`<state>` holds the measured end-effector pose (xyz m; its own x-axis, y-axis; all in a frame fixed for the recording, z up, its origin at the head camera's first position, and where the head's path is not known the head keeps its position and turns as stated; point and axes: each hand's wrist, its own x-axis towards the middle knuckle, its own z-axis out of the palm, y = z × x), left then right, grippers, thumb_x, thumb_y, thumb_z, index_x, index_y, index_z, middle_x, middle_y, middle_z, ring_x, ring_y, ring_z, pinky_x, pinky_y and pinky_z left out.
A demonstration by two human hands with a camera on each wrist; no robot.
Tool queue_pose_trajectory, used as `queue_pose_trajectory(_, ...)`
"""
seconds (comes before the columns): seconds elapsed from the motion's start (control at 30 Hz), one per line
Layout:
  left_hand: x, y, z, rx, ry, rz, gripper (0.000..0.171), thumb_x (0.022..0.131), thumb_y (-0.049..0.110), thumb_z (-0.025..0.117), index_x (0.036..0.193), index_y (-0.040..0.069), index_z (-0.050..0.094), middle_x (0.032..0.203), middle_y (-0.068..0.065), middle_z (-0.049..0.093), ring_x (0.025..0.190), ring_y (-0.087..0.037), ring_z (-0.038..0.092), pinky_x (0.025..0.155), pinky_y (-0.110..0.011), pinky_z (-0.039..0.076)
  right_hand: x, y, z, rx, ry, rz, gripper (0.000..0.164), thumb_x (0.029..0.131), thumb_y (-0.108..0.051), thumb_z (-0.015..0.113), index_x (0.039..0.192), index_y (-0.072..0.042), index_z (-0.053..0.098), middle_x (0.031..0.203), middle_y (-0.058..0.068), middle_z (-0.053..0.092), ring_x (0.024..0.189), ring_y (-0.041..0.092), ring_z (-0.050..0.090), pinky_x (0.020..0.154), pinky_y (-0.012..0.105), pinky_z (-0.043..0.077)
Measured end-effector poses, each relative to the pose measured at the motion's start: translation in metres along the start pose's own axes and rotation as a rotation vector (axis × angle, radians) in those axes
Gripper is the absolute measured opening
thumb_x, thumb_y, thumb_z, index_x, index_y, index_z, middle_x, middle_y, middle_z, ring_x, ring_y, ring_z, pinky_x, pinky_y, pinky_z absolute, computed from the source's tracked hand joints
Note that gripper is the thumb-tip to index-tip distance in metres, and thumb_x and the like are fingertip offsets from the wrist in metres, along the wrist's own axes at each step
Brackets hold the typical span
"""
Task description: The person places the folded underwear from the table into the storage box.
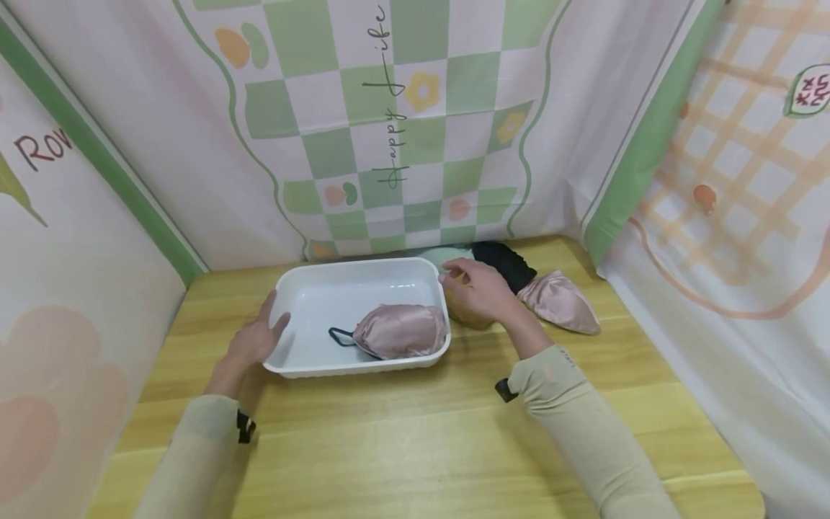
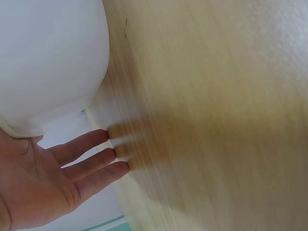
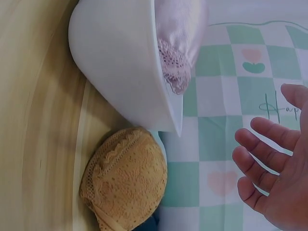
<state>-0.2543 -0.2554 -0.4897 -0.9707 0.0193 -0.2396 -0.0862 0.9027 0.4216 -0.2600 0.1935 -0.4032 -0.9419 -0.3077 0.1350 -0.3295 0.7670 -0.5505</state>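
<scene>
A white rectangular tray [image 1: 324,288] sits on the wooden table. Inside it, at the right end, lies a folded pink satin bra [image 1: 398,330] with lace trim and a dark strap loop. My left hand [image 1: 253,340] holds the tray's left rim, thumb over the inside and the other fingers outside, several of them stretched out below the wall. Beside the tray's right rim hovers my right hand [image 1: 480,288], its fingers loosely bent around nothing. Below that hand lies a folded tan lace bra [image 3: 127,180], partly hidden in the head view.
Behind and right of the right hand lie a black cup-shaped garment [image 1: 502,263], a mint green one [image 1: 444,254] and a pink satin one [image 1: 560,303]. A checked curtain [image 1: 389,144] hangs along the table's back edge, with more printed curtains at both sides.
</scene>
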Motion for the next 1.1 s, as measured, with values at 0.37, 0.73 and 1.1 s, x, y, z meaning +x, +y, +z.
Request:
queue_pose_trajectory(0.37,-0.001,0.000,-0.001,-0.004,-0.011,-0.012,0.080,0.101,0.068,0.013,0.157,0.024,-0.022,0.157,-0.037,0.024,0.133,-0.062,0.038,0.107,-0.069,0.036,-0.002,0.008,-0.008,0.009,0.024,0.030,0.048,0.103,-0.045,0.050,0.136,-0.012,0.059,0.123,0.012,0.068,0.110,0.030,0.065,0.095,0.047,0.052)
queue_pose_trajectory(0.73,0.001,-0.001,0.001,0.004,-0.007,-0.010,0.081,0.100,0.069,0.013,0.158,0.022,-0.020,0.154,-0.038,0.028,0.130,-0.061,0.044,0.103,-0.067,0.042,-0.003,0.025,-0.008,0.030,0.026,0.066,0.055,0.102,-0.054,0.046,0.136,-0.013,0.058,0.119,0.009,0.069,0.105,0.027,0.064,0.091,0.046,0.051)
queue_pose_trajectory(1.1,0.002,-0.001,0.001,0.011,0.012,0.014,0.080,0.102,0.066,0.015,0.160,0.019,-0.015,0.152,-0.039,0.032,0.123,-0.059,0.051,0.093,-0.062,0.048,-0.003,0.046,-0.005,0.051,0.044,0.097,0.053,0.102,-0.050,0.047,0.135,-0.011,0.059,0.118,0.011,0.069,0.103,0.027,0.066,0.092,0.047,0.052)
